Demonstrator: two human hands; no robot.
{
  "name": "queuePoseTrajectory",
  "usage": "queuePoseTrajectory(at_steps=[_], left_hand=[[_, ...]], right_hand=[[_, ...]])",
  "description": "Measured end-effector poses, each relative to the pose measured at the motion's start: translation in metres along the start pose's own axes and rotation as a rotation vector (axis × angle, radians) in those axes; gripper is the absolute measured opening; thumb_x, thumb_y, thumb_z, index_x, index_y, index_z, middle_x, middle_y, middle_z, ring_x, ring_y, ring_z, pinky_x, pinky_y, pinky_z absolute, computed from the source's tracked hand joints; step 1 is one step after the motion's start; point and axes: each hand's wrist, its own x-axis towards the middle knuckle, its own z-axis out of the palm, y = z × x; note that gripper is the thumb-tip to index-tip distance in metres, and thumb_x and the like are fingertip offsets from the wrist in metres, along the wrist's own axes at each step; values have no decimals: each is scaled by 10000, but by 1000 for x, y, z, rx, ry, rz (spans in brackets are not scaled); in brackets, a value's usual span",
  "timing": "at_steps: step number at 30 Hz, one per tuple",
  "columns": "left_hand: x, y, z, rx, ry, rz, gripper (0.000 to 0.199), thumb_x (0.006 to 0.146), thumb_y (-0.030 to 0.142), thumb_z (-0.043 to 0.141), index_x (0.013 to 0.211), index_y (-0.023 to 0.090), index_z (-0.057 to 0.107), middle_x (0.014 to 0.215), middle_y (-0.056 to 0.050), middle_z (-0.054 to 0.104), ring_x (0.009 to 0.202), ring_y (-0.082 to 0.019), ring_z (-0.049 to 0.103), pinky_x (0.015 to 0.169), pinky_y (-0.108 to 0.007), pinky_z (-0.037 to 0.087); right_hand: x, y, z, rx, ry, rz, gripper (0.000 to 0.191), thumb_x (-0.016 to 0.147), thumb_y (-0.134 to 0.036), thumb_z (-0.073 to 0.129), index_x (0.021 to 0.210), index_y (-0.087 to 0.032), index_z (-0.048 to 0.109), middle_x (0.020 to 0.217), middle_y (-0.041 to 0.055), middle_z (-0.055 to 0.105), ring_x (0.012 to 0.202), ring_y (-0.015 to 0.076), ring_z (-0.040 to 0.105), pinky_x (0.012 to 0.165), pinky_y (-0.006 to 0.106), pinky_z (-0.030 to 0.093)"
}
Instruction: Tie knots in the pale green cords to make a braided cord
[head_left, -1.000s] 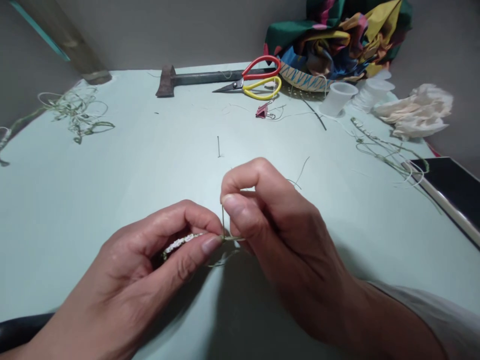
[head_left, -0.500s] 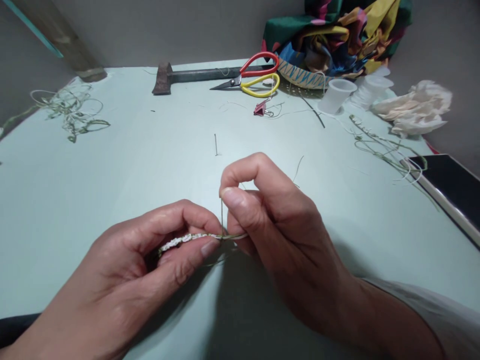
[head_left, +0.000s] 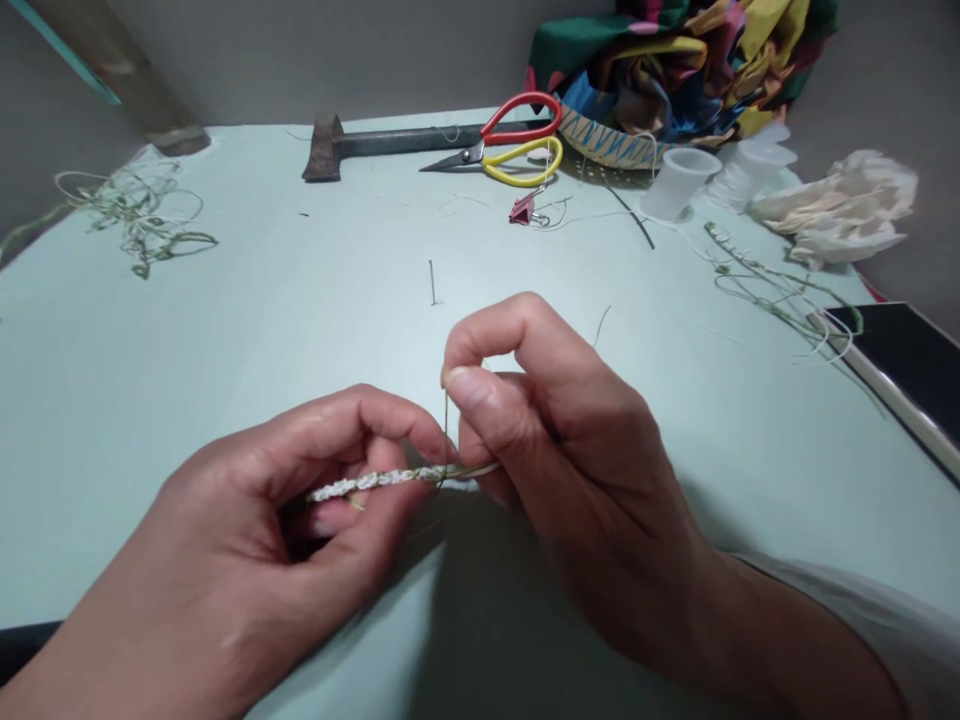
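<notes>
A thin white-and-green knotted cord runs level between my two hands. My left hand is closed around its knotted part, with the thumb below and the index finger above. At the cord's right end, loose strands pass into my right hand. Its thumb and index finger pinch a dark green thread, pulled taut straight up from the last knot. The lower fingers of that hand, partly hidden, hold the white and green strands. A nail stands up from the table beyond the hands.
At the back lie a hammer and scissors with red and yellow handles. A pink binder clip, plastic cups, crumpled tissue and a cloth-filled basket are near. Tangled cords lie left; a black notebook lies right.
My left thumb has drawn down and back from the cord, so more of the knotted length shows. My right hand keeps its pinch on the upright thread.
</notes>
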Motion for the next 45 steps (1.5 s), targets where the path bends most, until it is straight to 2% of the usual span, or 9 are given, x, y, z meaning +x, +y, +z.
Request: queuePoseTrajectory(at_steps=[8,14,17,23,27,30,35,40,45], left_hand=[[-10,0,-4,6,-3,29,368,904,708,816,1022,366,750,704,35,460,530,-124,387,408,-155,350],[2,2,0,10,-5,51,338,922,695,793,1022,374,755,698,41,496,510,-116,405,399,-146,353],[1,10,3,45,38,61,320,898,660,792,1004,360,760,705,41,513,505,-111,421,399,-159,345],[-10,27,11,148,155,-58,238,797,548,704,872,331,764,710,35,507,556,-125,388,479,-240,318],[-10,30,12,116,123,-82,238,781,544,693,822,319,755,653,43,470,559,-129,367,505,-255,294],[-10,28,8,45,71,-97,258,768,564,756,800,308,758,652,34,528,553,-131,363,505,-265,293],[-11,23,1,-179,-38,-120,445,763,745,877,864,320,789,676,7,628,624,-169,498,537,-264,379],[-10,16,0,-228,-63,-101,411,768,685,940,880,322,784,630,30,512,593,-148,387,502,-271,291],[-4,0,-4,-138,-70,67,304,903,625,846,952,325,832,642,32,555,548,-131,439,440,-203,356]], right_hand=[[0,2,1,-65,52,-72,258,1189,-380,498,963,-288,583,713,-74,508,533,95,476,457,202,409],[0,0,2,-89,102,-74,246,1184,-351,504,964,-277,587,686,-82,464,526,85,450,472,199,397],[0,-1,2,-92,105,-84,242,1181,-355,510,967,-276,592,683,-80,468,521,88,445,467,205,385],[0,-4,-3,-145,91,-48,244,1173,-378,501,976,-284,611,671,-72,481,507,103,473,483,228,417],[0,-6,-4,-168,79,-102,229,1166,-354,503,975,-273,599,686,-72,531,525,101,515,512,232,452],[-1,-5,-3,-142,103,-158,201,1165,-316,498,985,-276,580,668,-80,515,507,96,504,496,231,441],[-4,-3,-2,-121,108,-159,201,1195,-376,501,1050,-314,626,699,-62,541,541,124,568,510,258,467],[-6,-4,-1,-150,99,-212,184,1195,-321,517,1038,-295,610,775,-61,582,591,101,592,566,224,510],[-5,-4,0,-111,95,-194,162,1195,-314,529,1044,-290,582,702,-100,529,538,80,529,510,193,453]])
